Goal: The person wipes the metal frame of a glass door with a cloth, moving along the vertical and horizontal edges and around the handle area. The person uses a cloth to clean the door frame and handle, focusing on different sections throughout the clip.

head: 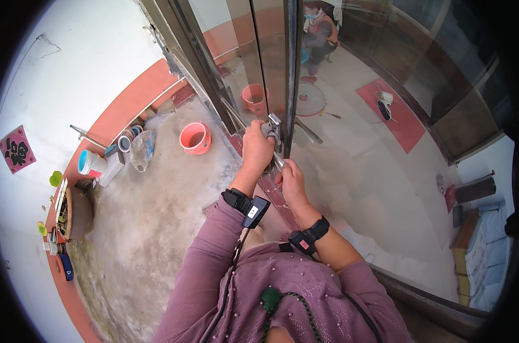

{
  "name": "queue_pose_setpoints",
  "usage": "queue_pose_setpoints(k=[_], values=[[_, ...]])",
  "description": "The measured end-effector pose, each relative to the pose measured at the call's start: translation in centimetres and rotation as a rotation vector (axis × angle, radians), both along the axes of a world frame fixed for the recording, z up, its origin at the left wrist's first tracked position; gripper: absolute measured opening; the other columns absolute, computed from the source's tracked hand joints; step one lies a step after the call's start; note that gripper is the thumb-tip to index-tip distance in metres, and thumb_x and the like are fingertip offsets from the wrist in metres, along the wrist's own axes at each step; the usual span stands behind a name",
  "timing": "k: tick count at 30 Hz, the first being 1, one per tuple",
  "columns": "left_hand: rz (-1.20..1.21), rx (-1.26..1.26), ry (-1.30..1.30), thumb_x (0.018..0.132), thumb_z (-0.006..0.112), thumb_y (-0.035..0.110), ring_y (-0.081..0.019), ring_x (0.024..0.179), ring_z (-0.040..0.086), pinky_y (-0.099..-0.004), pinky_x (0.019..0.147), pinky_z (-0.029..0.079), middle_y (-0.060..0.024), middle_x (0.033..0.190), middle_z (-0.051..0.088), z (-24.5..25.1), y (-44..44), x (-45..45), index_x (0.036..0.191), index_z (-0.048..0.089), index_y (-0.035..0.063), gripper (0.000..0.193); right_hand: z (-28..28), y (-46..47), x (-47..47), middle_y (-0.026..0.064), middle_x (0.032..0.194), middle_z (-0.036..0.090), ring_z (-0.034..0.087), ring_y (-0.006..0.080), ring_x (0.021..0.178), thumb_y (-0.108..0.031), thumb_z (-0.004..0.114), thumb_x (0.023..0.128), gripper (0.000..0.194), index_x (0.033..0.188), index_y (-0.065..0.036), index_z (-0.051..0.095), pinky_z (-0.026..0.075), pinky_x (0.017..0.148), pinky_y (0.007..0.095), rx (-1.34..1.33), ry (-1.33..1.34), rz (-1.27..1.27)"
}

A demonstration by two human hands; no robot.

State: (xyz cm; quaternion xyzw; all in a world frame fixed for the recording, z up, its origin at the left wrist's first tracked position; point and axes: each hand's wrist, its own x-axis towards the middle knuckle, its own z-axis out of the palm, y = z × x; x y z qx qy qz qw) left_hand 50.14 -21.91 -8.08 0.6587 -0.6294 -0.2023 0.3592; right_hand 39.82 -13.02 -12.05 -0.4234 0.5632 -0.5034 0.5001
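In the head view, my left hand [257,145] is closed around a grey cloth [269,130], pressed at a metal door handle [275,122] on the glass door's frame [290,77]. Just below and to the right, my right hand [292,178] grips the end of a shiny metal bar [279,160], which runs up behind my left hand. How the bar meets the handle is hidden by my fingers. Both wrists carry black straps with small boxes.
A pink bucket [195,137] stands on the concrete floor left of the door. Along the wall are a white paint bucket [91,163], a plastic bag [142,151] and a large planter [78,213]. In the glass, a crouching person [320,34] and a red mat [391,115] show.
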Motion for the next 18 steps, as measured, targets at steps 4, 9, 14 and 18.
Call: queue_pose_setpoints(k=[4, 9, 14, 18], values=[[0.008, -0.139, 0.146, 0.083, 0.062, 0.01, -0.0426, 0.107, 0.059, -0.0471, 0.091, 0.047, -0.0242, 0.113, 0.062, -1.3, 0.7, -0.1, 0.122, 0.051, 0.0032, 0.041, -0.5, 0.1, 0.1, 0.0033, 0.062, 0.057, 0.049, 0.009, 0.054, -0.021, 0.04, 0.101, 0.03, 0.112, -0.001, 0.06, 0.04, 0.053, 0.0252, 0.017, -0.12, -0.005], [-0.004, 0.144, 0.424, 0.085, 0.058, 0.007, -0.0215, 0.089, 0.062, -0.0335, 0.079, 0.05, -0.0126, 0.098, 0.065, -3.4, -3.5, 1.6, 0.121, 0.053, 0.0007, 0.036, -1.1, -0.1, 0.2, 0.0061, 0.06, 0.058, 0.052, 0.0142, 0.051, -0.019, 0.04, 0.099, 0.029, 0.112, 0.0, 0.058, 0.044, 0.051, 0.0317, -0.013, -0.066, -0.024], [0.093, 0.182, 0.06, 0.084, 0.062, 0.012, -0.0308, 0.102, 0.066, -0.0374, 0.087, 0.05, -0.0231, 0.107, 0.067, -4.6, -5.5, 2.9, 0.124, 0.053, 0.0008, 0.042, -1.4, -0.3, -0.1, 0.0055, 0.061, 0.058, 0.052, 0.0122, 0.052, -0.021, 0.039, 0.1, 0.031, 0.115, -0.001, 0.057, 0.044, 0.051, 0.0294, 0.001, -0.102, 0.017], [0.077, 0.205, 0.599, 0.089, 0.056, 0.009, -0.0189, 0.088, 0.065, -0.0323, 0.077, 0.053, -0.0106, 0.101, 0.066, -3.7, -2.9, 4.5, 0.116, 0.053, 0.0013, 0.029, -1.3, -0.5, -0.5, 0.0052, 0.062, 0.059, 0.053, 0.0106, 0.052, -0.021, 0.04, 0.101, 0.031, 0.117, 0.0, 0.057, 0.043, 0.05, 0.0266, 0.022, -0.142, 0.062]])
